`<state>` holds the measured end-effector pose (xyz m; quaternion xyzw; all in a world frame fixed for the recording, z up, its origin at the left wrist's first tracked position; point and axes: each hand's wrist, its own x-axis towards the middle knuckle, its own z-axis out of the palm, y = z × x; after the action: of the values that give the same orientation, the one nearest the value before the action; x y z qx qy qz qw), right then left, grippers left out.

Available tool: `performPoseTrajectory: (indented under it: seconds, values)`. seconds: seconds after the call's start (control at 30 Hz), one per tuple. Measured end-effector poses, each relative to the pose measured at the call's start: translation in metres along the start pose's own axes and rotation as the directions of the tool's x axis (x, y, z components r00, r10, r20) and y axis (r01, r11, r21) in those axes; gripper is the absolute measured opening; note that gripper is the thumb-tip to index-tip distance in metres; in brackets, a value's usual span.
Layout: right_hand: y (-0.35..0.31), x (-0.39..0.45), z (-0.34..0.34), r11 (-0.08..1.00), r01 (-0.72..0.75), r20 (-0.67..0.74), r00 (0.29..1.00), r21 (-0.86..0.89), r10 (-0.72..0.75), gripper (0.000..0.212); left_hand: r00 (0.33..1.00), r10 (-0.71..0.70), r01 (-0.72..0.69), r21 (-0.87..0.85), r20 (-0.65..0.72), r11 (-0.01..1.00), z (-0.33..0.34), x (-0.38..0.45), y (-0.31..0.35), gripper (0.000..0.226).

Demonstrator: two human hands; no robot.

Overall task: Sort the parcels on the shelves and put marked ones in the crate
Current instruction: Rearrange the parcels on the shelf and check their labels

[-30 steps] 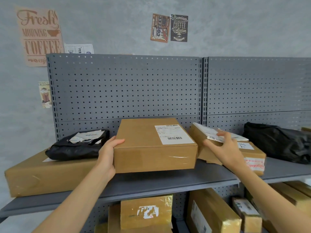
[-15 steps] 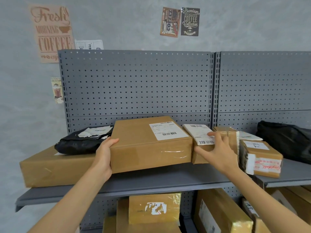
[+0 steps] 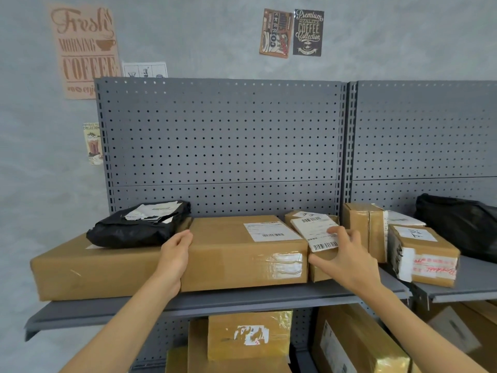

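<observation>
Pressing flat against the big box (image 3: 242, 254), the left hand (image 3: 176, 254) touches its left side with straight fingers. The right hand (image 3: 347, 258) curls round a small box (image 3: 316, 238), just right of the big one on the shelf (image 3: 242, 298).

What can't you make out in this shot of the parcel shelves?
- Crate: nowhere in the head view.
- Label print on the big box: too small to read.
- Small box: front partly behind the right hand.
- Big box's left end: covered by the left hand.
- Black bag: cut off by the right edge.
- Lower-shelf boxes: cut off by the bottom edge.
</observation>
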<state>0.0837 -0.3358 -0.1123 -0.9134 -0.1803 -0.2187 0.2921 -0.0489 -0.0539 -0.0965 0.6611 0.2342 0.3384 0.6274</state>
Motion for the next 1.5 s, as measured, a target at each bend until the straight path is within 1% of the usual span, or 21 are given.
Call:
performPoseTrajectory:
  seconds: [0.07, 0.13, 0.27, 0.33, 0.43, 0.47, 0.5, 0.57, 0.7, 0.77, 0.83, 0.87, 0.9, 0.97, 1.03, 1.1, 1.17, 1.23, 1.33, 1.43, 1.5]
  values:
    - [0.000, 0.002, 0.002, 1.000, -0.003, 0.021, 1.000, -0.011, 0.004, 0.075, 0.997, 0.070, -0.072, 0.073, 0.033, 0.995, 0.000, -0.001, -0.004, 0.039]
    - [0.001, 0.002, 0.005, 1.000, -0.010, 0.046, 0.999, -0.006, 0.010, 0.075, 0.980, 0.194, -0.200, 0.226, 0.047, 0.953, 0.002, -0.003, -0.008, 0.037]
    - [0.000, 0.002, 0.012, 0.999, -0.031, 0.045, 0.999, 0.018, 0.030, 0.076, 0.903, 0.413, -0.412, 0.511, 0.117, 0.755, 0.007, -0.005, -0.007, 0.033]
    - [-0.001, 0.004, 0.013, 0.999, -0.034, 0.050, 0.998, 0.014, 0.033, 0.076, 0.845, 0.466, -0.520, 0.611, 0.263, 0.597, 0.008, -0.006, -0.005, 0.041]
    - [0.000, 0.007, 0.014, 0.999, -0.040, 0.061, 0.997, 0.028, 0.038, 0.075, 0.723, 0.441, -0.664, 0.711, 0.532, 0.231, 0.012, -0.012, -0.009, 0.065]
    - [0.001, 0.007, 0.014, 0.999, -0.041, 0.061, 0.997, 0.032, 0.039, 0.075, 0.697, 0.434, -0.679, 0.719, 0.570, 0.146, 0.014, -0.012, -0.010, 0.068]
    - [0.001, 0.008, 0.014, 0.999, -0.040, 0.059, 0.998, 0.036, 0.038, 0.075, 0.689, 0.435, -0.680, 0.725, 0.580, 0.110, 0.016, -0.011, -0.012, 0.067]
    - [0.002, 0.009, 0.013, 0.998, -0.037, 0.035, 0.999, 0.049, 0.035, 0.075, 0.693, 0.450, -0.671, 0.732, 0.563, 0.119, 0.018, -0.009, -0.013, 0.065]
    - [0.001, 0.012, 0.006, 0.994, -0.006, -0.083, 0.996, 0.108, 0.015, 0.075, 0.709, 0.451, -0.664, 0.728, 0.542, 0.169, 0.018, 0.000, -0.013, 0.066]
    - [-0.001, 0.013, -0.001, 0.990, 0.041, -0.140, 0.990, 0.134, -0.022, 0.076, 0.719, 0.440, -0.657, 0.734, 0.538, 0.175, 0.019, 0.001, -0.011, 0.067]
    - [-0.005, 0.011, -0.007, 0.978, 0.106, -0.198, 0.978, 0.179, -0.070, 0.078, 0.717, 0.431, -0.653, 0.743, 0.548, 0.143, 0.023, 0.000, -0.009, 0.069]
    - [-0.008, 0.010, -0.010, 0.968, 0.146, -0.229, 0.969, 0.204, -0.098, 0.080, 0.715, 0.424, -0.664, 0.729, 0.556, 0.164, 0.026, -0.001, -0.008, 0.072]
    - [-0.012, 0.007, -0.013, 0.956, 0.187, -0.262, 0.957, 0.228, -0.125, 0.083, 0.716, 0.414, -0.681, 0.692, 0.562, 0.239, 0.030, -0.005, -0.006, 0.075]
    - [-0.020, 0.002, -0.019, 0.924, 0.261, -0.329, 0.930, 0.279, -0.164, 0.090, 0.726, 0.389, -0.685, 0.539, 0.568, 0.490, 0.044, -0.019, 0.004, 0.085]
    - [-0.029, -0.004, -0.025, 0.881, 0.335, -0.377, 0.904, 0.333, -0.201, 0.094, 0.733, 0.356, -0.619, 0.353, 0.580, 0.702, 0.063, -0.037, 0.019, 0.097]
    - [-0.037, -0.011, -0.030, 0.838, 0.416, -0.408, 0.875, 0.353, -0.262, 0.098, 0.725, 0.301, -0.506, 0.184, 0.619, 0.842, 0.084, -0.056, 0.034, 0.096]
    - [-0.041, -0.017, -0.034, 0.811, 0.469, -0.425, 0.851, 0.349, -0.310, 0.099, 0.695, 0.297, -0.406, 0.017, 0.655, 0.914, 0.103, -0.068, 0.042, 0.076]
    - [-0.038, -0.020, -0.038, 0.794, 0.472, -0.423, 0.854, 0.383, -0.303, 0.104, 0.695, 0.339, -0.356, -0.105, 0.635, 0.928, 0.116, -0.075, 0.044, 0.072]
    - [-0.022, -0.021, -0.045, 0.792, 0.442, -0.355, 0.884, 0.421, -0.305, 0.109, 0.727, 0.387, -0.344, -0.186, 0.567, 0.920, 0.130, -0.080, 0.041, 0.084]
    - [-0.002, -0.020, -0.047, 0.792, 0.454, -0.305, 0.886, 0.408, -0.350, 0.091, 0.754, 0.403, -0.367, -0.176, 0.518, 0.913, 0.140, -0.082, 0.038, 0.089]
    - [0.008, -0.019, -0.048, 0.766, 0.429, -0.286, 0.901, 0.479, -0.326, 0.076, 0.749, 0.420, -0.414, -0.134, 0.512, 0.901, 0.148, -0.084, 0.035, 0.082]
